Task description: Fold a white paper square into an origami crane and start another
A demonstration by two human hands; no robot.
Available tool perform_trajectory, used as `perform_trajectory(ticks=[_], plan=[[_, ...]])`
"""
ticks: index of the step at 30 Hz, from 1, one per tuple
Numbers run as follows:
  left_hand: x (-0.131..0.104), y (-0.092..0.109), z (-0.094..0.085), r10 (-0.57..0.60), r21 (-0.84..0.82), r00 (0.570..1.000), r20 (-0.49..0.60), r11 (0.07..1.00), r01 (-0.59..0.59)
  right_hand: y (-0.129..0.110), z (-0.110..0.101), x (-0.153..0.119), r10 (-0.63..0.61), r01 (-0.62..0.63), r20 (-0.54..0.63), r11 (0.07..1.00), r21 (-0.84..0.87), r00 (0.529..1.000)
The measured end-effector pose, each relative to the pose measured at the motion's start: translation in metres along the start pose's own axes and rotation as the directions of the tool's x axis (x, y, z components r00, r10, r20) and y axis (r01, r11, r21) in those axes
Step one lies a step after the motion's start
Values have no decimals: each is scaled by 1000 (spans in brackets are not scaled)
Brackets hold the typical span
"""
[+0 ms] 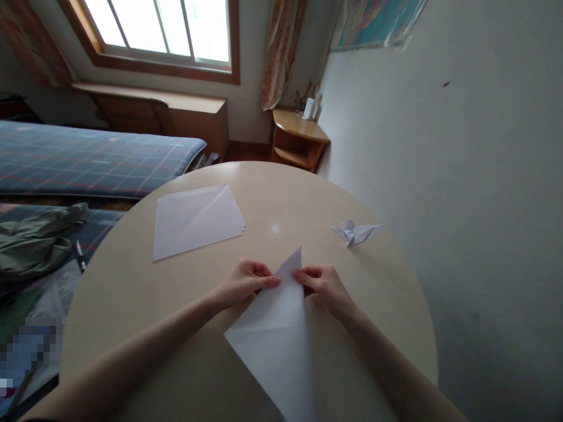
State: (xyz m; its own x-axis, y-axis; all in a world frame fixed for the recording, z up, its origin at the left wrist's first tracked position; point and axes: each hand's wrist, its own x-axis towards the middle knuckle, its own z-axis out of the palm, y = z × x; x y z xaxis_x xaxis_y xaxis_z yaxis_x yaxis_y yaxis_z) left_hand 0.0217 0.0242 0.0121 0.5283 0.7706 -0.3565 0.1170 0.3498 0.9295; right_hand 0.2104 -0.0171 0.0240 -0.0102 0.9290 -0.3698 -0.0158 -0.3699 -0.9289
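A folded white sheet of paper (277, 331) is held over the near part of the round table (176, 293), its narrow tip pointing away from me. My left hand (248, 280) pinches the sheet's left edge near the tip between thumb and fingers. On the opposite edge, at about the same height, my right hand (323, 283) pinches the paper too. A crease crosses the middle of the sheet. Beyond my left hand lies a stack of white paper (196, 225) with a diagonal line across its top sheet. A folded white paper crane (355, 232) rests at the right.
A wall (475, 205) runs close along the table's right side. To the left are a bed with a plaid cover (88, 158), rumpled cloth (35, 240) and a pen (80, 256). A corner shelf (299, 126) and a desk (197, 104) stand behind the table.
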Motion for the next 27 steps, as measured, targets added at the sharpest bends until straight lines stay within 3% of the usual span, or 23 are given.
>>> perform_trajectory(ticks=[4, 9, 14, 18, 23, 27], plan=[[0, 1, -3, 63, 87, 998, -29, 994, -60, 1, -1, 0, 55, -59, 68, 997, 52, 996], [1, 0, -4, 81, 142, 995, -59, 987, -72, 1, -2, 1, 28, -28, 1, 1000, 9, 1000], [2, -5, -2, 60, 66, 992, -109, 996, -53, 1, -1, 0, 82, -86, 76, 995, 53, 994], [1, -5, 1, 109, -26, 984, -143, 993, -114, 1, -4, 1, 95, -101, 128, 994, 45, 987], [3, -2, 1, 101, 16, 985, -141, 995, -100, 0, -6, 2, 71, -73, 102, 997, 19, 992], [4, -4, 0, 120, -39, 974, -192, 991, -130, 0, -6, -1, 130, -141, 177, 989, 47, 975]])
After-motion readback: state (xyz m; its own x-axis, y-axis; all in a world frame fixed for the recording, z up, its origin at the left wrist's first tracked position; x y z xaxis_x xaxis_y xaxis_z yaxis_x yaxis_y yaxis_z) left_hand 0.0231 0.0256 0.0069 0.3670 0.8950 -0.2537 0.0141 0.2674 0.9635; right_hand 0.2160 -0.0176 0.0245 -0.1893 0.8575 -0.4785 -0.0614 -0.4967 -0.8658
